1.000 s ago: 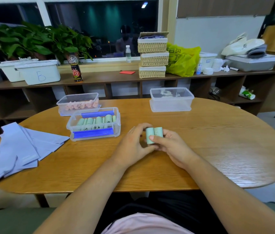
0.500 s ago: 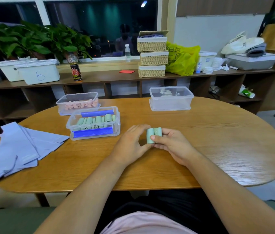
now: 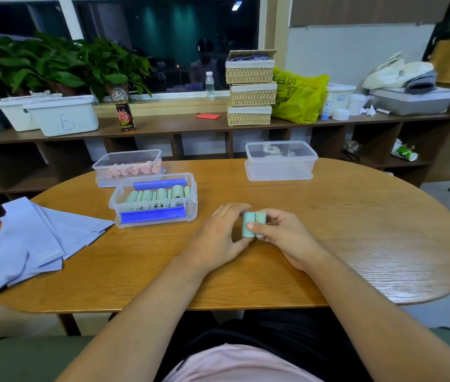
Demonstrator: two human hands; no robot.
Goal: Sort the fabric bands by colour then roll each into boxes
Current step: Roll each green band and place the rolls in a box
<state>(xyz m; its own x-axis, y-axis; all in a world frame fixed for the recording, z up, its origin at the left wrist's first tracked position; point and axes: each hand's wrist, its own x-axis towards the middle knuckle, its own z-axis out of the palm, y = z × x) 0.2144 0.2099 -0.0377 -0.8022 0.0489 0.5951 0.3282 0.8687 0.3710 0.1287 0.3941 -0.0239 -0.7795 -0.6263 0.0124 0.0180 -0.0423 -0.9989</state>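
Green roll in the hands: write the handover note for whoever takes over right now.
Left hand and right hand: both pinch the green roll over the table.
Green box: open, holds a row of green rolls.
Pink box, behind it: holds pink rolls.
Far clear box: something pale inside, unclear.
Done: pink rolls and a row of green ones are boxed.
Left: probably put this roll in the green box, then roll the lilac fabric pieces lying flat at the left.
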